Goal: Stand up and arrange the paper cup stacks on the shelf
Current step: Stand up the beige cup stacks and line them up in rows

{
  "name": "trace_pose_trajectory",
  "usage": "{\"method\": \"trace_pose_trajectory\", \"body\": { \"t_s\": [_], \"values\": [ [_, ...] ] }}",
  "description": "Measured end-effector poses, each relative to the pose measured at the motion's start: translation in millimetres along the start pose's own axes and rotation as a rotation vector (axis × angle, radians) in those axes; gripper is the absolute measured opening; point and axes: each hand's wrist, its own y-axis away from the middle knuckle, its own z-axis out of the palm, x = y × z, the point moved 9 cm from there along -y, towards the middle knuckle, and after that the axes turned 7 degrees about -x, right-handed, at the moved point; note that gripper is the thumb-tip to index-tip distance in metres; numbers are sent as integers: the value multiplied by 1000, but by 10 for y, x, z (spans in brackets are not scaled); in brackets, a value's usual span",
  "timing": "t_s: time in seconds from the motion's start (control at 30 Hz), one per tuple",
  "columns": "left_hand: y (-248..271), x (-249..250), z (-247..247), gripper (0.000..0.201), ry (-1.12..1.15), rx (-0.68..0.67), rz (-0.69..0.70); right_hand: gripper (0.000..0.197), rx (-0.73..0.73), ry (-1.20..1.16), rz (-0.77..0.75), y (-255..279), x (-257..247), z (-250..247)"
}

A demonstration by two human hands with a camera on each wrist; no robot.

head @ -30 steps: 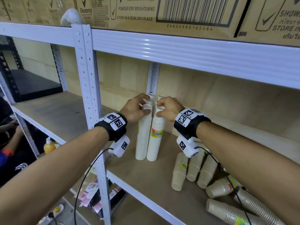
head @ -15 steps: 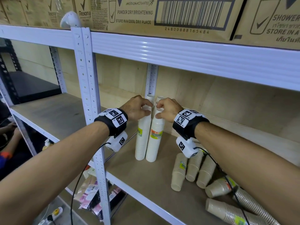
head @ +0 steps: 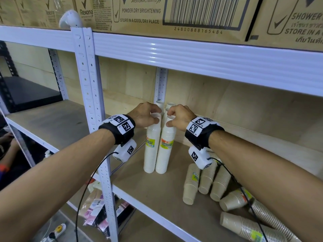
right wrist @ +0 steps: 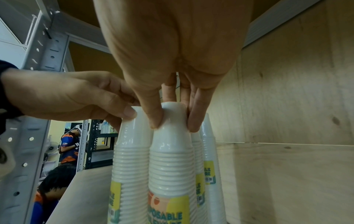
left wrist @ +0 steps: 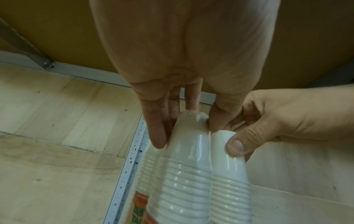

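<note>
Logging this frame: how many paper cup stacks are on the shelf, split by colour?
White cup stacks, standing upright: 4
Brown cup stacks, leaning or lying on the shelf: 6 in view
Total: 10 stacks; the right forearm may hide more.

Bare board [head: 174,203] lies open in front of the white stacks [head: 158,151]. Fallen brown stacks [head: 209,179] crowd the right; a post [head: 90,102] blocks the left.
</note>
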Motion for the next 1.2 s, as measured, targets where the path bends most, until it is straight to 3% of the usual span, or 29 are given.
{"method": "trace_pose_trajectory", "body": {
  "t_s": [0.17, 0.37, 0.57, 0.87, 1.0, 1.2],
  "values": [
    [-23, -21, -35, 32, -54, 18, -6, 44, 1, -14, 0, -23, 3, 15],
    [-31, -48, -22, 40, -7, 11, -23, 42, -6, -25, -2, -49, 20, 29],
    [-22, -17, -51, 27, -48, 23, 2, 42, -9, -26, -5, -61, 17, 33],
    [-20, -2, -117, 46, -2, 17, -24, 50, -10, -42, -46, 15, 0, 51],
    [3, 182, -244, 48, -15, 61, 26, 59, 17, -33, -58, 138, 62, -26],
    [73, 656, -252, 43, 18, 87, 138, 62, 15, 46, 40, 380, 441, -157]
  ]
}}
